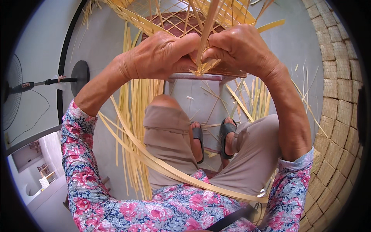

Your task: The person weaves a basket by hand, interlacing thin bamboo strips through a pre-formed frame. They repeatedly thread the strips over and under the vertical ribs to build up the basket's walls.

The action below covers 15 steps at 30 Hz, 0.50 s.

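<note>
An openwork bamboo basket [170,23] of crossed pale strips lies in front of me on a reddish-brown low bench [228,72]. My left hand [164,55] pinches the woven near edge of the basket from the left. My right hand [242,48] closes on the same spot from the right, its thumb against the strips. Between the two hands, a bamboo strip [207,31] stands up from the edge, and folded strip ends [205,69] show just below the fingers. The fingertips are partly hidden behind the hands. Long loose strips [166,164] curve across my lap.
Bundles of bamboo strips lie on the floor left [131,104] and right [257,96] of the bench. A standing fan [15,91] with a round dark base [80,78] is at the left. Stacked woven pieces [334,89] line the right side.
</note>
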Available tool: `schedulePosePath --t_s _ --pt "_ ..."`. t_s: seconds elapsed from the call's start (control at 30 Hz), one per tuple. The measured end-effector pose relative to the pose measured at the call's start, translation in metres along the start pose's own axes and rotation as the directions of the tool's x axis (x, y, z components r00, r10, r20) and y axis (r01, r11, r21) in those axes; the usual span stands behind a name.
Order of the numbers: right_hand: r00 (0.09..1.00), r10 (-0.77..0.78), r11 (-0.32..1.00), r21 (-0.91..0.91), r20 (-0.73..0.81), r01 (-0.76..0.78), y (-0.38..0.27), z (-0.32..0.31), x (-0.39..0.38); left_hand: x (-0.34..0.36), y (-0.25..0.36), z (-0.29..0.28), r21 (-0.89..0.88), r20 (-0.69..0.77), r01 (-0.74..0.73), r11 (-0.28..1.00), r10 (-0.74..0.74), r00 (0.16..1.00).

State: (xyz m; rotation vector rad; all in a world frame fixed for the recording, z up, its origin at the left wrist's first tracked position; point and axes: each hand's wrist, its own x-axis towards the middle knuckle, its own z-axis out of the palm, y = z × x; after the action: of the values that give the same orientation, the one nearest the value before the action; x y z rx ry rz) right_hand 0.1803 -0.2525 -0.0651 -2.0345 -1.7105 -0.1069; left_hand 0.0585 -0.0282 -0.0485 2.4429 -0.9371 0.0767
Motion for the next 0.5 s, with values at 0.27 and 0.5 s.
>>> schedulePosePath --t_s 0.27,0.5 --pt "0.995 0.096 0.987 -0.128 -0.002 -0.095 -0.008 -0.007 0.003 -0.001 -0.005 -0.001 0.018 -0.101 0.018 1.000 -0.016 0.995" --pt "0.979 0.124 0.964 -0.214 -0.161 -0.157 -0.009 0.007 0.011 -0.002 0.017 0.017 -0.128 -0.379 0.454 0.882 -0.466 0.799"
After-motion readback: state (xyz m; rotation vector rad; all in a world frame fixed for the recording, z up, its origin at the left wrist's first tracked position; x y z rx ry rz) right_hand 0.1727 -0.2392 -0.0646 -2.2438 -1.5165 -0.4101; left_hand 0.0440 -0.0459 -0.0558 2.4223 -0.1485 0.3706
